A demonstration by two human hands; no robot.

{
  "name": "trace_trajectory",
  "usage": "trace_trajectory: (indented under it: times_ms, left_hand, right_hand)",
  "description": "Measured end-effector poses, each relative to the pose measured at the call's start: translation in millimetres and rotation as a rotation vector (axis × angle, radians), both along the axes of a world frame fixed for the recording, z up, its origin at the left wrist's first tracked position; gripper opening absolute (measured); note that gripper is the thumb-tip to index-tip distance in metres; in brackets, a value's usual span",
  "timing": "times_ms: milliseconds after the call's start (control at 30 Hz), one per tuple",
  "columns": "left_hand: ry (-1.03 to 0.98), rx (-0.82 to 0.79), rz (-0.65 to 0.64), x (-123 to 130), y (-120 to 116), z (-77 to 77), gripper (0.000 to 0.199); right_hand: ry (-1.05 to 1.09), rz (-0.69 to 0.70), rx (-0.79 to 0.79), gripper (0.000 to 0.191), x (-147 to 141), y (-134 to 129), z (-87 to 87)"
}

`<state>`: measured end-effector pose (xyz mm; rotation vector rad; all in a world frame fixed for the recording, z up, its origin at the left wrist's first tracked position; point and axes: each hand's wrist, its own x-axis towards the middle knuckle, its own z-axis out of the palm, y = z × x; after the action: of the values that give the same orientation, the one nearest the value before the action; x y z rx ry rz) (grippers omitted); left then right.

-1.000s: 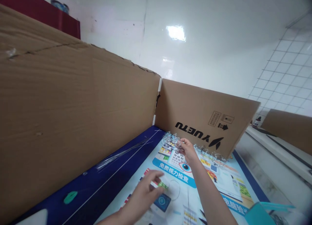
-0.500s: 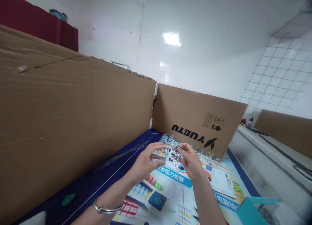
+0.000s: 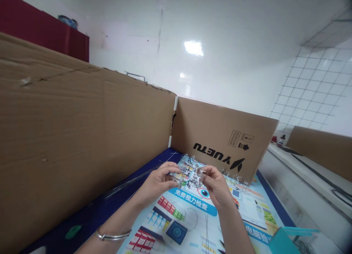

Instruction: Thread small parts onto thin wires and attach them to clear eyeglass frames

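Note:
Above the printed poster, my left hand has thumb and fingers curved round a small clear, shiny piece. To its right, my right hand pinches another small clear piece between thumb and fingers. A narrow gap separates the two pieces. Their exact shape is too small and blurred to tell. Beyond my hands, several similar clear pieces lie along the foot of the cardboard panel with YUETU print.
A tall cardboard wall stands at the left. Thin clear strands and a green item lie on the dark blue surface. A teal box sits at the lower right, beside a white counter.
My left hand has moved left, away from my right hand, and the gap between the held pieces has widened. The view has shifted slightly.

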<state>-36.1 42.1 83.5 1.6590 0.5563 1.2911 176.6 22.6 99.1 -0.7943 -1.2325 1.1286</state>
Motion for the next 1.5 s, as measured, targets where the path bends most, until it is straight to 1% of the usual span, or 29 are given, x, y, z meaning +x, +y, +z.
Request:
trace_trajectory:
  times_ms: [133, 300, 400, 467, 533, 667, 800, 933, 1133, 1267, 1400, 1500]
  left_hand:
    - [-0.025, 0.032, -0.075, -6.1, 5.5, -3.1, 0.025]
    - [-0.025, 0.093, -0.096, -11.6, 10.7, -2.7, 0.027]
    - [0.033, 0.154, -0.064, -15.7, 10.7, -1.7, 0.027]
    - [0.075, 0.181, -0.032, -16.8, 9.0, -0.7, 0.022]
    - [0.091, 0.179, 0.0, -15.6, 6.2, 0.2, 0.017]
    - [0.113, 0.171, 0.046, -8.8, -1.4, 2.5, 0.015]
    - [0.15, 0.182, 0.043, -4.7, -5.7, 5.0, 0.014]
    - [0.069, 0.107, 0.024, -7.7, -1.9, 4.4, 0.01]
    - [-0.084, -0.062, 0.132, -9.5, 4.9, 1.7, 0.006]
    - [-0.136, -0.129, 0.16, -8.4, 6.5, 3.1, 0.006]
    - [-0.188, -0.19, 0.155, -7.5, 7.5, 1.7, 0.008]
    - [-0.251, -0.273, 0.114, -5.7, 7.3, 0.2, 0.009]
  right_hand:
    - [0.029, 0.006, -0.001, 0.013, -3.5, 4.2, -3.3]
    - [0.023, 0.015, 0.002, 0.014, -4.1, 3.5, -3.5]
    - [0.013, -0.005, 0.029, 0.012, -2.8, 0.9, -2.1]
    - [0.004, -0.013, 0.055, 0.012, -2.7, -0.3, -1.4]
    - [-0.014, -0.018, 0.075, 0.012, -4.4, -1.4, -1.0]
    - [-0.06, -0.042, 0.091, 0.009, -12.4, -3.3, -2.2]
    - [-0.072, -0.051, 0.103, 0.005, -17.1, -3.6, -4.8]
    - [0.002, -0.036, 0.045, 0.007, -11.0, -1.7, -5.3]
    - [0.12, -0.026, -0.053, 0.012, -7.5, 1.3, -6.6]
    - [0.132, 0.014, -0.078, 0.013, -11.9, 1.3, -5.9]
    - [0.116, 0.025, -0.106, 0.013, -10.6, 0.9, -3.5]
    - [0.09, 0.02, -0.111, 0.013, -7.2, -0.1, -1.5]
